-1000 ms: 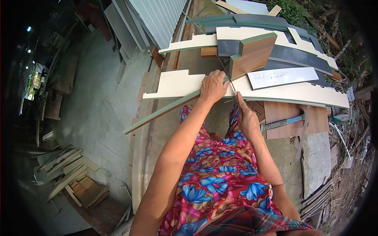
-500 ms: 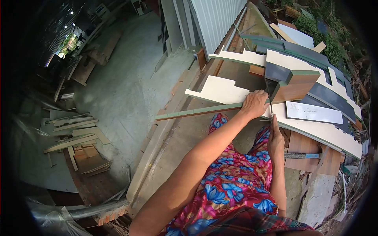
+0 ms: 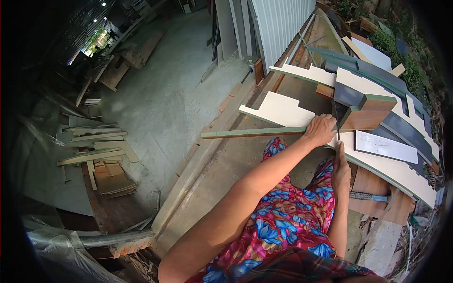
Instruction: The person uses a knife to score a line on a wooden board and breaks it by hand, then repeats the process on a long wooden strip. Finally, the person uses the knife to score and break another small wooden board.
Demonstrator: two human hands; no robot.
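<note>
- Head camera is looking down on a person sawing: the left hand (image 3: 321, 130) is pressing down on and gripping a long green-edged strip (image 3: 255, 133), which is lying across the near edge of a cream-faced notched panel (image 3: 283, 109) and jutting out to the left over the concrete floor (image 3: 174, 99).
- Just to the right, the right hand (image 3: 340, 170) is clenching around the handle of a thin-bladed handsaw (image 3: 336, 119), its blade running away from the body and crossing the strip right beside the left fingers.
- By my reading, the cut through the strip is the step in hand; the next stroke is calling for a firm hold on the strip and a blade kept clear of those fingers.
- Beyond the blade a wood-faced offcut (image 3: 370, 113) is sitting on the stack of grey and cream boards.
- Near the right knee a hammer (image 3: 368, 196) is lying on a brown board.
- Hard to judge: the saw handle is hiding inside the fist, the blade is showing only as a dark line, and how deep the cut is going I cannot tell.
- Floral clothing is covering the lap, and the lens is cutting off the board stack's right end.
</note>
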